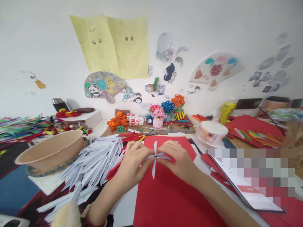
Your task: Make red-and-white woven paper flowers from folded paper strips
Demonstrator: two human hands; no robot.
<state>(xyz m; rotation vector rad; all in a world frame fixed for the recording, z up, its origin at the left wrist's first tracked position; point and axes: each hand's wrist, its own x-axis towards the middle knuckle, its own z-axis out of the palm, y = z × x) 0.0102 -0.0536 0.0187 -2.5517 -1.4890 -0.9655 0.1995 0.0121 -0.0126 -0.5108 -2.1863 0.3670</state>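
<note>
Between my two hands is a small white folded-paper piece with thin pointed arms that spread up, down and to the sides. My left hand pinches its left side between thumb and fingers. On the other side, my right hand pinches the right arms near the centre. The paper piece is held above a sheet of red paper. Just left of my left hand lies a big heap of folded white paper strips. The fingertips partly hide where the arms meet.
A beige bowl stands at the left, near bundles of colourful pipe cleaners. Pots of handmade flowers line the back by the wall. At the right are a white round tub, a yellow bottle and a tablet-like screen.
</note>
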